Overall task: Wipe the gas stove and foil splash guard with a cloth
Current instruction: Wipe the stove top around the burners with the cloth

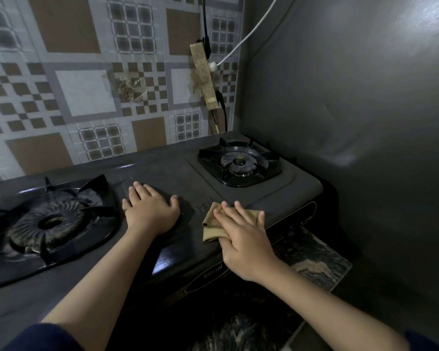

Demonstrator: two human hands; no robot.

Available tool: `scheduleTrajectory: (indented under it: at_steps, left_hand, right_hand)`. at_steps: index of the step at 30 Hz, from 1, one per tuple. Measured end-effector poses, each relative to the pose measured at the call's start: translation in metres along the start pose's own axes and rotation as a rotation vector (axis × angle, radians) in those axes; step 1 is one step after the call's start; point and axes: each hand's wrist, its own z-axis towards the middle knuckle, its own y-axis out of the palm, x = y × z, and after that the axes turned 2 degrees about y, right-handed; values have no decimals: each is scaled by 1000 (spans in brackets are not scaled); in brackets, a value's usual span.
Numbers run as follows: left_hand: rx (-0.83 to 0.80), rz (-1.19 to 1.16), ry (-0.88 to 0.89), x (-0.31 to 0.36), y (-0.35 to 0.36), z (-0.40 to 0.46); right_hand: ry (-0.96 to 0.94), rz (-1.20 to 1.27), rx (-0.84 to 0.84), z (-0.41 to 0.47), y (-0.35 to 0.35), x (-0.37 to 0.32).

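Note:
A dark two-burner gas stove (178, 173) fills the counter. A tan cloth (212, 221) lies flat on the stove top near its front edge, right of centre. My right hand (243, 234) presses down on the cloth, fingers spread over it and thumb at its near edge. Flat on the bare stove top between the burners rests my left hand (150, 209), palm down, holding nothing. The patterned foil splash guard (86, 92) covers the wall behind the stove.
The left burner (48, 221) and right burner (238, 162) each sit under black pan supports. A taped power strip (204, 74) with black and white cables hangs on the guard. A grey wall (352, 110) closes the right side. Marble counter (312, 257) shows beside the stove front.

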Motion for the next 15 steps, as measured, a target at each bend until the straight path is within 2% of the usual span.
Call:
scheduleTrajectory:
  at_steps: [7,12,15]
  left_hand:
    - [0,5,1,-1,-1,0]
    - [21,-6,-3,0,-1,-1]
    - [31,-5,-9,0,-2,-2]
  right_hand:
    - [-75,-99,-22,24,-43,5]
    - [-16,217,-48,86,-66,6]
    - [-29,267,-27,135,-64,-7]
